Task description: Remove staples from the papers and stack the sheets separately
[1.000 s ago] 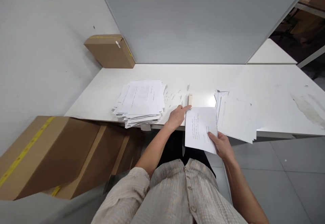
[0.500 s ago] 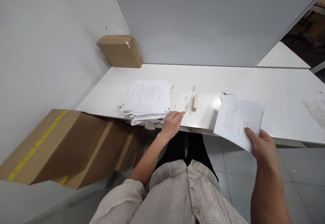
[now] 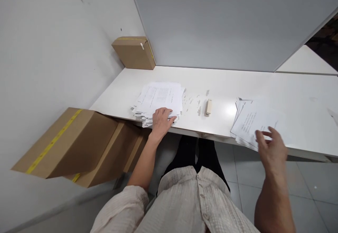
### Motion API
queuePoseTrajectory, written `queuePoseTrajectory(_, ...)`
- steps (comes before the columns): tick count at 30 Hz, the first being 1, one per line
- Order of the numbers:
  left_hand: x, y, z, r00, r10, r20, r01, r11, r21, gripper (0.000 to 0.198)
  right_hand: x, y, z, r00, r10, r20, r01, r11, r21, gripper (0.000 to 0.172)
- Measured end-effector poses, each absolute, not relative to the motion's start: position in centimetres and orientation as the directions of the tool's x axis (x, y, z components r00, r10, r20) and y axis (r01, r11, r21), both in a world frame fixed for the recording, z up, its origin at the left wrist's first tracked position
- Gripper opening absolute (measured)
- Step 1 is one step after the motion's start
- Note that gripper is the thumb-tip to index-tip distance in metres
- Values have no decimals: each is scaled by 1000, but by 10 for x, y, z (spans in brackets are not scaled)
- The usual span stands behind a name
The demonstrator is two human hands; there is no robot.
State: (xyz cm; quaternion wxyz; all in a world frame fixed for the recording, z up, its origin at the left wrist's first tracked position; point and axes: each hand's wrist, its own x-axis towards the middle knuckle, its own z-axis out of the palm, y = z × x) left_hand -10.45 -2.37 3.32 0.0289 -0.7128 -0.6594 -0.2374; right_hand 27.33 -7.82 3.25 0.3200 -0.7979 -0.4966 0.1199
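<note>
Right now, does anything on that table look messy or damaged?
Yes. Grey patches mar the white tabletop between the left paper pile and the cream stapler; wear or residue, I can't tell. The left pile's edges are ragged, and the right paper pile is askew, a corner poking past the front edge.

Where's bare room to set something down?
Bare tabletop lies behind the stapler, between it and the right paper stack, and right of that stack. Crowded spots: the left paper stack, with the left hand over its near edge, and the right one, by the right hand.
</note>
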Motion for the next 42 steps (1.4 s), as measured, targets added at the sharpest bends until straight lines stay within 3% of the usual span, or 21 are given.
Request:
queuePoseTrajectory(5,-104,-24,32,10,893,449,905,-199,376,21,205,-76,24,242,969,-47,544,-176,-820,56)
queuePoseTrajectory(7,-95,-31,34,7,854,520,869,-262,419,21,179,-74,22,90,987,-134,365,-158,-918,52)
queuePoseTrajectory(9,-80,-41,36,34,820,571,828,-343,444,19,157,-70,21,-87,967,-241,78,-234,-969,49)
queuePoseTrajectory(12,-55,-61,39,135,797,589,761,-464,454,15,133,-58,24,-324,881,-344,-288,-438,-851,51)
queuePoseTrajectory(16,-29,-84,37,243,764,598,676,-575,460,11,117,-41,25,-421,846,-328,-475,-514,-714,46)
queuePoseTrajectory(20,-23,-95,39,321,744,586,603,-638,480,6,120,-36,17,-264,873,-410,-494,-488,-720,30)
queuePoseTrajectory(24,-51,-83,49,351,774,527,584,-621,522,14,141,-43,10,-99,900,-424,-461,-419,-782,26)
queuePoseTrajectory(28,-100,-48,48,-25,833,553,839,-283,464,21,161,-54,8,-47,896,-441,-411,-420,-810,27)
queuePoseTrajectory(32,-127,-20,36,-109,889,445,946,-45,321,47,165,-62,8,-65,881,-469,-384,-456,-803,27)
queuePoseTrajectory(35,-130,-14,29,-79,915,396,964,-32,266,50,161,-65,8,-91,880,-467,-388,-463,-797,28)
queuePoseTrajectory(42,-134,-15,31,4,891,454,946,-151,288,25,156,-66,10,-130,864,-487,-333,-501,-799,31)
